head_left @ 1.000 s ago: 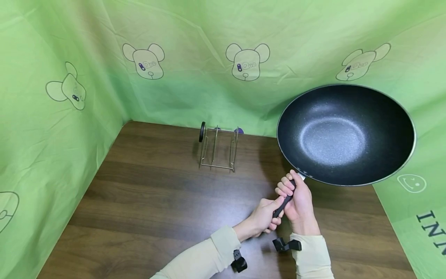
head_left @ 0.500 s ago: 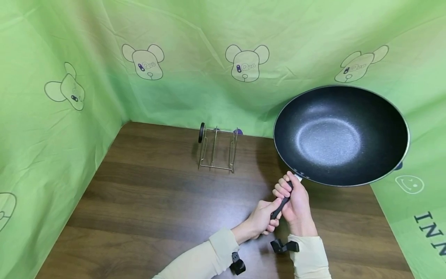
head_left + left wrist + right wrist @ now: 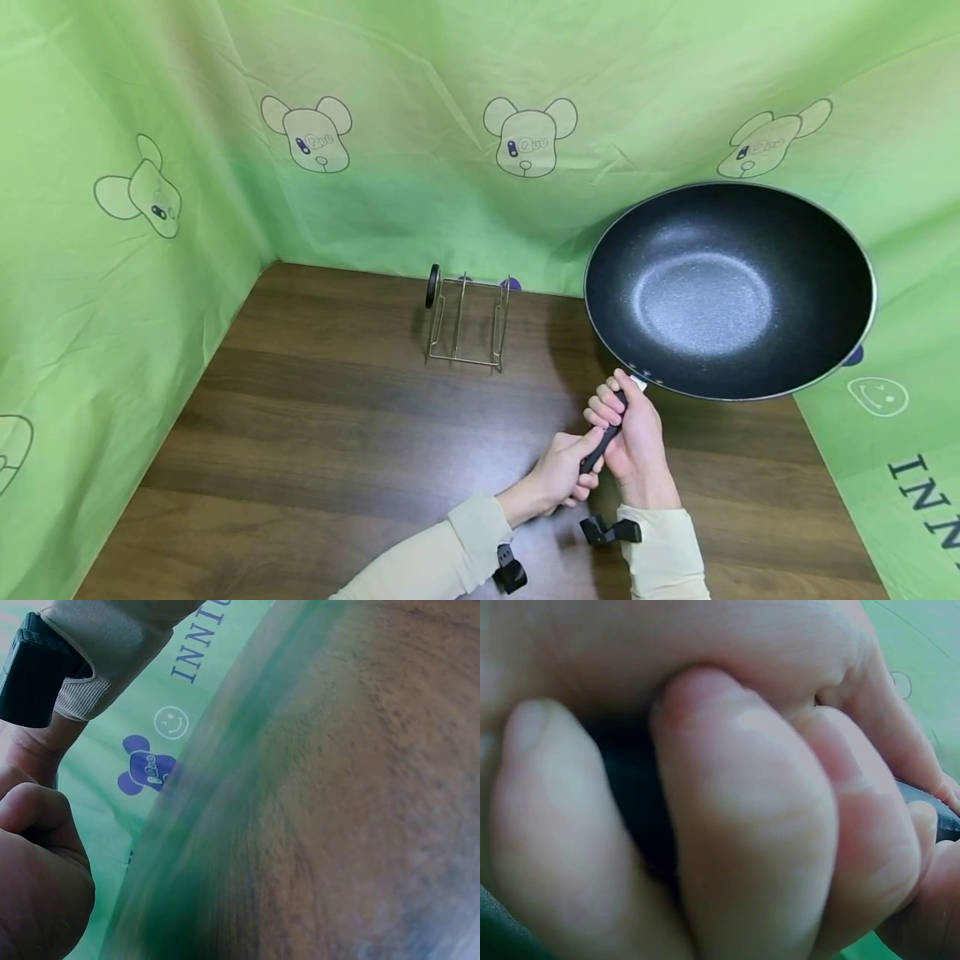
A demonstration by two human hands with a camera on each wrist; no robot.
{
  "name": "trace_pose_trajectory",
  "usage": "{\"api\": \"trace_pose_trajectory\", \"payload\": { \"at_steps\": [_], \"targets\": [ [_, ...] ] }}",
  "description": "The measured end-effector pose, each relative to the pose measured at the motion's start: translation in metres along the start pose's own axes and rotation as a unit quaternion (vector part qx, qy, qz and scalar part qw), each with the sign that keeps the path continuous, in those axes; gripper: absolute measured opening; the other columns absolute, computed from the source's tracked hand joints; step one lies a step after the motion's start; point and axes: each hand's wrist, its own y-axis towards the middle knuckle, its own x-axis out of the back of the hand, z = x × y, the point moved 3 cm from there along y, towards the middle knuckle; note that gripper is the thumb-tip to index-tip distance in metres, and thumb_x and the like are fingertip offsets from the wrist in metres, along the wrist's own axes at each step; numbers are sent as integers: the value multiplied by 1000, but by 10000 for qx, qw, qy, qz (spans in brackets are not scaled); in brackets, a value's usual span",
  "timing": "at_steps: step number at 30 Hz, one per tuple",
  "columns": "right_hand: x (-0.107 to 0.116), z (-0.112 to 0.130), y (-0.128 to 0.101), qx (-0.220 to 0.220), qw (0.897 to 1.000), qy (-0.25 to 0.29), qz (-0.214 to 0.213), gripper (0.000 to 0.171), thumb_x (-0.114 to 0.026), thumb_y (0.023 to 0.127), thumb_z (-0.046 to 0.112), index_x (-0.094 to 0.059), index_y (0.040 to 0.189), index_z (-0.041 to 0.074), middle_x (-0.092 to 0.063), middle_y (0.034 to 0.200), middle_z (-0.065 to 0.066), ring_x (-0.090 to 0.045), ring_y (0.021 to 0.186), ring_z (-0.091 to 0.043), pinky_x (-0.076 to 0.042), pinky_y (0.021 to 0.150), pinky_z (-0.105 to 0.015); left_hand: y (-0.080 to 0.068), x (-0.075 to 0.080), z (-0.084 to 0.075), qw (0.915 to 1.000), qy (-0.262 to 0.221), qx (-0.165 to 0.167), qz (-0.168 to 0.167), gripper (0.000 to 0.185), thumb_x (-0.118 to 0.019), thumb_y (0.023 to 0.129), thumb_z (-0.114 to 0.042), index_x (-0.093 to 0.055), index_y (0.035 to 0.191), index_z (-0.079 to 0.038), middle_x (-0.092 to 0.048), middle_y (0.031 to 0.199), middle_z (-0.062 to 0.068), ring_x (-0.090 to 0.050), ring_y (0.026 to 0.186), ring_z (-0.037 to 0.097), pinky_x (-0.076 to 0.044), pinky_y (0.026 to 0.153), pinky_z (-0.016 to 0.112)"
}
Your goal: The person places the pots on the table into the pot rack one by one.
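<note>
A large black non-stick wok (image 3: 729, 287) is held up above the right side of the wooden table (image 3: 330, 433), tilted so its speckled inside faces me. Its black handle (image 3: 604, 433) runs down to the left. My right hand (image 3: 633, 433) grips the upper part of the handle, fingers wrapped round it (image 3: 735, 825). My left hand (image 3: 564, 475) grips the handle's lower end. In the left wrist view the left hand (image 3: 37, 877) is curled at the lower left, and the blurred table fills the right.
A small wire rack (image 3: 467, 321) with a black knob stands at the back middle of the table. Green cloth printed with bear heads (image 3: 528, 137) walls the back and both sides. Black wrist mounts (image 3: 611, 530) sit on both sleeves.
The wok and both hands have drifted slightly to the left; the grip on the handle is unchanged.
</note>
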Motion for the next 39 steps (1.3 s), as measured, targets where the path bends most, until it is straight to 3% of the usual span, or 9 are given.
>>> {"api": "trace_pose_trajectory", "payload": {
  "at_steps": [19,39],
  "targets": [
    [-4,-3,0,10,9991,-413,66,35,-39,111,25,-46,79,13,-26,64,5,-28,49,-7,-35,45,-18,-2,1,2,9999,-1,-169,-9,55,-42,106,-50,-39,68,-10,-28,49,-7,-21,35,4,-14,29,21],
    [-8,-5,1,78,9976,-660,175,35,-40,111,25,-45,78,14,-24,64,5,-24,50,-8,-34,45,-16,-6,2,-1,9991,-195,-338,150,57,-42,105,-50,-38,66,-9,-27,49,-7,-21,34,3,-12,29,21]
  ]
}}
